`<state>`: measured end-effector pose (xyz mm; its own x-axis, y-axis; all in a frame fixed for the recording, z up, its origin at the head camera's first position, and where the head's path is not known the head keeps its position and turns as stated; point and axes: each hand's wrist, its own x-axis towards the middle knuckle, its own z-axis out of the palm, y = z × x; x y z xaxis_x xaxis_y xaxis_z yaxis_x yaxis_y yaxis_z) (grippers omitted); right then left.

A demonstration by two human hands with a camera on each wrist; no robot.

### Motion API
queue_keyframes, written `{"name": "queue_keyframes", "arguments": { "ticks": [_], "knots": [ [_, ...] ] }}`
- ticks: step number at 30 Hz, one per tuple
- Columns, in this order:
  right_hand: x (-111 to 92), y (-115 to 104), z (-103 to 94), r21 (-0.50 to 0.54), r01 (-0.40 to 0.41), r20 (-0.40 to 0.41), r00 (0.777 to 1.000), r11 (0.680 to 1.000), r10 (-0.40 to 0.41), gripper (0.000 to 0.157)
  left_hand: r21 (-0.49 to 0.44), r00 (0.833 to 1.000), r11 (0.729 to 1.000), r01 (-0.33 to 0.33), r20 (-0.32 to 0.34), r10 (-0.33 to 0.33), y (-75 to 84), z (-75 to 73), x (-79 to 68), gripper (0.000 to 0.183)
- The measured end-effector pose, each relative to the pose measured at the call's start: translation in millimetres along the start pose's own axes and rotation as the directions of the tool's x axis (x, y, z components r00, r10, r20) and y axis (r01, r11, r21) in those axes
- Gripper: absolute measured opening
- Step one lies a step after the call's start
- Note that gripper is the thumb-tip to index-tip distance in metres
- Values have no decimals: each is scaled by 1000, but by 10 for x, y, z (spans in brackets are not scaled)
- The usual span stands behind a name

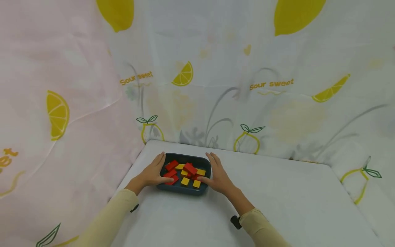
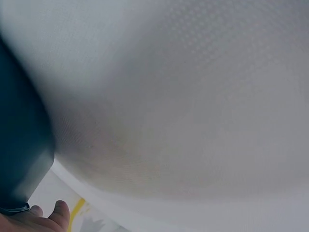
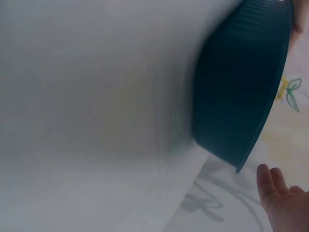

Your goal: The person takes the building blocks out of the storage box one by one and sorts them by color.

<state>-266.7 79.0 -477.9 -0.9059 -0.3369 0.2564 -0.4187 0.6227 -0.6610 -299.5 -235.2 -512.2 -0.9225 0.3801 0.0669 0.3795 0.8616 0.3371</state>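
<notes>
A dark teal tray [image 1: 182,190] stands near the far left of the white table. Inside it lie several red blocks [image 1: 171,165] and yellow blocks [image 1: 185,181], some stacked on others. My left hand [image 1: 152,173] is at the tray's left end, fingers extended along the rim and thumb reaching over the inside. At the right end is my right hand [image 1: 219,176], its fingers straight and its thumb over the blocks. In the right wrist view, the right hand's fingers [image 3: 270,186] stand apart from the tray wall [image 3: 236,82]. The left wrist view has fingers [image 2: 59,215] close beside the rim.
White table surface [image 1: 277,202] extends to the right and front of the tray. Behind it hangs a pale curtain [image 1: 210,68] with lemon prints, and another drapes along the left side. Dark straps [image 1: 236,222] show at the wrists.
</notes>
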Motion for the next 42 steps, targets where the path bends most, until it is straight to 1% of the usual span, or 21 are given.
{"name": "queue_keyframes", "arguments": {
  "ticks": [2,5,8,10,12,15,18,20,23,28,30,33,37,40,42],
  "knots": [
    [76,-47,89,97,7,-23,1000,995,-5,93,3,1000,1000,13,-3,-13,-12,0,14,122],
    [172,-116,220,221,-23,-36,999,975,32,91,9,1000,1000,25,-2,-25,-28,19,32,120],
    [229,-153,340,292,-58,-38,997,955,72,90,5,1000,1000,16,-1,-16,-24,48,50,117],
    [258,-164,405,318,-70,-46,995,946,89,88,-1,1000,1000,16,-6,-16,-6,61,60,116],
    [283,-167,460,335,-73,-73,992,939,103,85,-5,1000,1000,12,-22,-12,12,66,60,114],
    [302,-156,537,311,-111,-115,981,944,153,80,-2,999,1000,0,-42,0,31,74,38,111],
    [296,-137,607,276,-172,-157,963,946,221,78,-6,999,1000,-5,-41,5,32,95,1,108],
    [302,-125,640,252,-203,-177,951,946,252,78,-17,999,1000,1,-40,-1,27,109,-14,105],
    [328,-122,678,228,-239,-185,941,944,283,75,-35,999,999,11,-38,-12,28,108,-13,99],
    [391,-171,801,160,-348,-175,911,924,373,75,-44,999,999,22,-35,-24,-25,71,-25,95],
    [404,-196,824,125,-373,-186,901,919,391,75,-46,999,999,26,-35,-28,-45,64,-22,95],
    [408,-212,818,69,-397,-194,895,915,402,74,-49,998,998,34,-42,-36,-36,66,4,94],
    [395,-219,808,18,-440,-188,880,898,435,69,-64,998,998,13,-61,-17,-11,96,27,93],
    [390,-204,812,6,-440,-169,884,898,435,64,-77,997,997,16,-70,-21,1,115,7,92],
    [399,-183,810,27,-433,-144,890,901,432,62,-77,997,997,30,-75,-36,3,122,-11,92]
  ]
}}
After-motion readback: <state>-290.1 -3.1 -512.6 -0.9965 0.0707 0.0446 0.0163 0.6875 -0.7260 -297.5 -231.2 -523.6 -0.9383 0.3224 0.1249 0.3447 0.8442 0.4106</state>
